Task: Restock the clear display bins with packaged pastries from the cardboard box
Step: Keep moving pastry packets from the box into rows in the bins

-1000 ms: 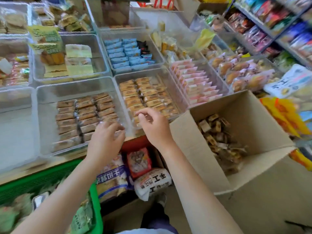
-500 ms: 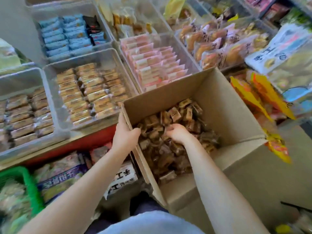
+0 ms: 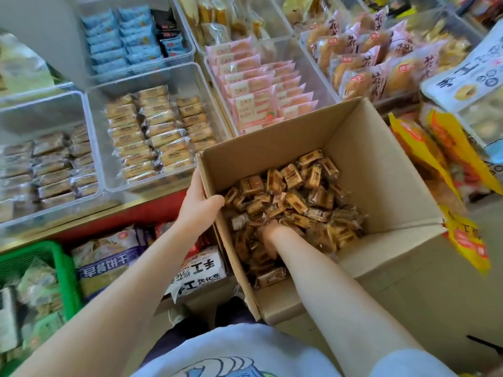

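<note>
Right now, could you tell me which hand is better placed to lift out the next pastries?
Right. The right hand is buried among the wrapped pastries, while the left hand grips the cardboard box rim.

**Around the restocking corner**

A green plastic basket (image 3: 64,263) sits low at the left, under the counter, with greenish wrapped snacks (image 3: 38,284) piled inside it. Just beside it, leaning under a red counter edge (image 3: 130,217), stands a large bag with a purple-blue band (image 3: 107,263) and big printed characters. Next to that lies a white bag with black characters (image 3: 198,272), close by a dark shoe (image 3: 177,312) on the floor. On the far side, yellow and orange bags (image 3: 438,156) hang or lean in a bunch, one more (image 3: 466,240) lower down. Above them a large white packet with dark lettering (image 3: 468,74) lies tilted. A pale grey-blue printed shirt (image 3: 231,352) fills the bottom edge.
</note>
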Motion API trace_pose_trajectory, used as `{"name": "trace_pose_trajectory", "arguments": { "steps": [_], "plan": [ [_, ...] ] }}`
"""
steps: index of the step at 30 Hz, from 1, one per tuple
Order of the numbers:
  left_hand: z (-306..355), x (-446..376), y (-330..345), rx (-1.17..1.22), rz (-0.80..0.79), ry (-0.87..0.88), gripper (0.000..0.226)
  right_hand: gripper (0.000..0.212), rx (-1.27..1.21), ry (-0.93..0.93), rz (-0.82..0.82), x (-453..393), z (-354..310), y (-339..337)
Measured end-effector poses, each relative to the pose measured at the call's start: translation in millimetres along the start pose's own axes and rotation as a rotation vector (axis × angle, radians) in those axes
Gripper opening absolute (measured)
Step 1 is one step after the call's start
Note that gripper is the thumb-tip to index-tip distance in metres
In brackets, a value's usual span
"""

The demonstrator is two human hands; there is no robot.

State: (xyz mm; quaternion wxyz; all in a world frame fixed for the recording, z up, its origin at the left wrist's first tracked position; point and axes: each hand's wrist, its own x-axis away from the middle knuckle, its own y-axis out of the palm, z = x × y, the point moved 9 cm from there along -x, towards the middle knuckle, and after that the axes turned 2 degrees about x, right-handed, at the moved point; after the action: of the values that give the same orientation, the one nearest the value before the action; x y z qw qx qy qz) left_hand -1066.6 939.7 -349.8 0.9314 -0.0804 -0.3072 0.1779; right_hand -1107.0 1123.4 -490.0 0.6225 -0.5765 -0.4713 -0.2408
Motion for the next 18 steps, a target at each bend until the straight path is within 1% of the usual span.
{"name": "trace_pose_trajectory", "arguments": {
  "steps": [3,6,8,10,11,13,15,17,18],
  "plan": [
    [0.3,0.2,-1.3,0.0,-0.006,0.01,0.087,0.067,-0.026,0.022,-0.122,-2.8,7.6,4.6],
    [1.2,0.0,-1.3,0.005,-0.02,0.02,0.087,0.068,-0.12,0.014,-0.122,-4.0,14.5,-1.2],
    [2.1,-1.0,-1.6,-0.002,-0.03,0.024,0.086,0.058,-0.211,-0.007,-0.13,-5.5,16.4,-2.9],
    [3.6,-2.2,-1.4,-0.007,-0.046,0.032,0.085,0.04,-0.287,-0.044,-0.126,-2.4,16.4,-12.8],
    [3.8,-3.1,-1.3,-0.005,-0.055,0.029,0.085,0.034,-0.339,-0.063,-0.102,2.1,16.4,-23.2],
    [2.4,-2.1,-0.8,-0.011,-0.063,0.012,0.085,0.033,-0.558,-0.129,-0.029,19.7,12.6,-51.5],
    [4.2,0.8,-6.3,-0.047,-0.037,0.022,0.09,0.034,-0.875,-0.257,-0.003,43.5,0.2,-82.6],
    [18.2,7.0,-22.2,-0.03,0.051,0.104,0.095,0.03,-1.137,-0.424,-0.034,71.7,-21.6,-110.0],
    [30.3,11.7,-32.3,0.028,0.08,0.176,0.09,0.033,-1.225,-0.503,-0.065,86.3,-35.4,-121.6]
  ]
}}
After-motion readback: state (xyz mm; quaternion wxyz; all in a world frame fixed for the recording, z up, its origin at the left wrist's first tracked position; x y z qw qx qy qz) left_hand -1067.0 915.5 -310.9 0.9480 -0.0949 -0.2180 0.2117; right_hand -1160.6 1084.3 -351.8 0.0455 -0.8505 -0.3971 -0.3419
